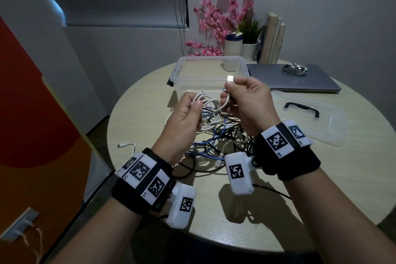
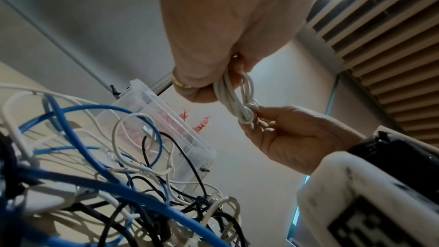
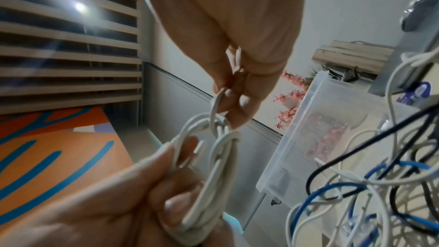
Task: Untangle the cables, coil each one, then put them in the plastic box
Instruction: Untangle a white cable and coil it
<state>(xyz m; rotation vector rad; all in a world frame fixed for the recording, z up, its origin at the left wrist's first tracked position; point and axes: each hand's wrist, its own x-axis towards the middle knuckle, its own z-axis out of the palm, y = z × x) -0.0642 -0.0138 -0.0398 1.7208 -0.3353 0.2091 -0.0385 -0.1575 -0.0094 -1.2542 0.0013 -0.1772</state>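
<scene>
Risk, wrap: I judge the tail I am winding round the white cable [image 1: 211,104] could slip off the bundle if I let the tension go, and the loops would spring apart.
Risk, snag: part of it may still trail into the cable tangle [image 1: 216,137] on the bench [image 1: 321,178] (I cannot tell), so a pull might drag the heap.
Left hand [image 1: 186,115]: fingers curled round the coiled loops, gripping them.
Right hand [image 1: 246,100]: thumb and fingers pinching the free end, plug [image 1: 230,78] poking up.
Plastic box [image 1: 177,70]: lidless, just behind my hands.
</scene>
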